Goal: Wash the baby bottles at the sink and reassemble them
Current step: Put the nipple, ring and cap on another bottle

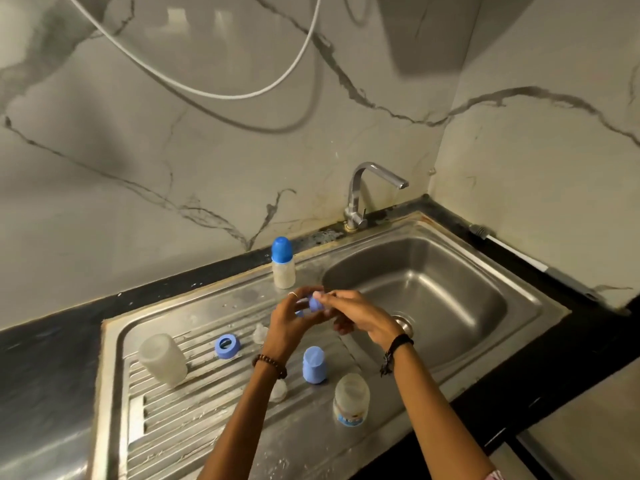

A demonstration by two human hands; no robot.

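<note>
Both my left hand (289,320) and right hand (349,315) pinch the small blue plastic bottle part (316,303) between them; the open blue screw ring (227,346) lies lower-left, nearer my left.

Both hands are covering most of the blue piece (316,303) — can't tell if it's a cap or a ring. Left hand (289,323) is also hiding part of a clear teat (259,333) behind it; the left forearm is overlapping a second teat (279,390). Right hand (360,315) is blocking the sink drain (403,322). White hose (221,91) is running off the top edge. Label on the near upside-down bottle (350,398) is blurring out, unreadable.
</note>
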